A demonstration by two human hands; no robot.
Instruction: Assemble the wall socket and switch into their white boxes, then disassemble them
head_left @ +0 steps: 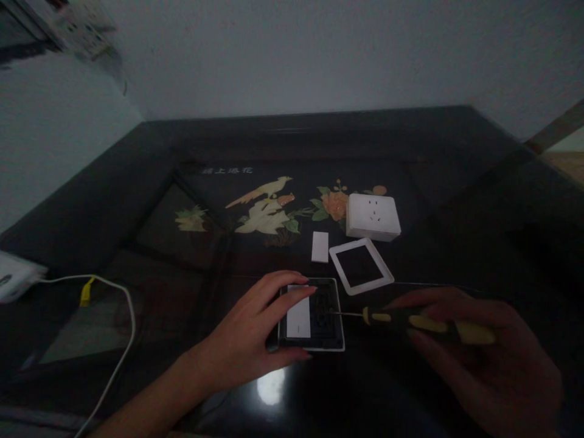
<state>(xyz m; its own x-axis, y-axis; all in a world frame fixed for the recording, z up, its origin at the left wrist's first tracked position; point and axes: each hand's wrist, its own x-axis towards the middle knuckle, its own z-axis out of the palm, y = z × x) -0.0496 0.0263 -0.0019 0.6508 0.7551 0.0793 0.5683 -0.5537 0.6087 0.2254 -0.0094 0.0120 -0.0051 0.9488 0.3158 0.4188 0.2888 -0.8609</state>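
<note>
My left hand (255,328) grips an opened wall switch (325,334) on the dark table, its thumb along the near edge and its fingers over the far side. The switch has a white edge, a black inside and one white rocker (298,319) on its left half. My right hand (483,359) is closed around a yellow and black screwdriver (429,322). The screwdriver's thin shaft points left, and its tip is at the exposed black right half of the switch. Whether the tip touches anything there, I cannot tell.
Beyond the switch lie a loose white rocker plate (320,247) and a white square frame (360,291). A white socket box (374,216) stands behind them. At the left, a white cable (130,304) with a yellow tag (86,292) runs from a white device (18,277).
</note>
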